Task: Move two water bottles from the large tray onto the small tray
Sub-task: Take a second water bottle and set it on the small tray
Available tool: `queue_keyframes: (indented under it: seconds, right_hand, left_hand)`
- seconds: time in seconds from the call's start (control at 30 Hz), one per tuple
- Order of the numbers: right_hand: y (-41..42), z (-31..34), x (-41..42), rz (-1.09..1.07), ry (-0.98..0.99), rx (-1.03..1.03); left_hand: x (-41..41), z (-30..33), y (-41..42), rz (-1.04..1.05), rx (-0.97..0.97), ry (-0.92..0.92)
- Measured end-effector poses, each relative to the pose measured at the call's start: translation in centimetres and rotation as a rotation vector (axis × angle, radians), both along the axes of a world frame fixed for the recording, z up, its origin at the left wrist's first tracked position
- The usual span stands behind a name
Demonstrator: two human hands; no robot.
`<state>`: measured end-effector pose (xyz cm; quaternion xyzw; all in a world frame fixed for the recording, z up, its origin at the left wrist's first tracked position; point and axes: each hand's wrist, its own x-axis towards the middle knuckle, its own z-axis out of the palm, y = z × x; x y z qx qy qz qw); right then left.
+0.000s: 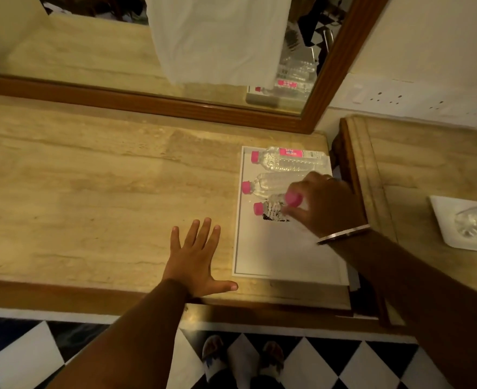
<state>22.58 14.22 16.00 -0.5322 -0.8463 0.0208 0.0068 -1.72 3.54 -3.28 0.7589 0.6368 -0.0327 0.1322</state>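
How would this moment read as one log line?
right hand: lifting bottle off large tray | left hand: flat on counter | small tray: one bottle

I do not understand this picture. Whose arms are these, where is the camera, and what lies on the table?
There is no machine. A person wears the camera on the head, so it looks down at that person's own hands. The left hand lies flat and open on the stone table. The right hand grips a water bottle with a pink cap over the large white tray, where three more bottles lie. The small tray at right already holds one bottle.
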Motion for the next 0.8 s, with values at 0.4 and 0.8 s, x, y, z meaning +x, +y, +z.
queue_keyframes:
  seconds: [0.4, 0.8]
  right_hand:
    - [3.8, 1.5, 5.6, -0.250, -0.112, -0.095]
    - [-1.0, 5.7, 6.7, -0.294, 0.154, -0.209]
  left_hand:
    - [0.1, -0.2, 0.1, -0.005, -0.001, 0.045]
    - [3.4, 5.4, 1.9, 0.025, -0.102, 0.042]
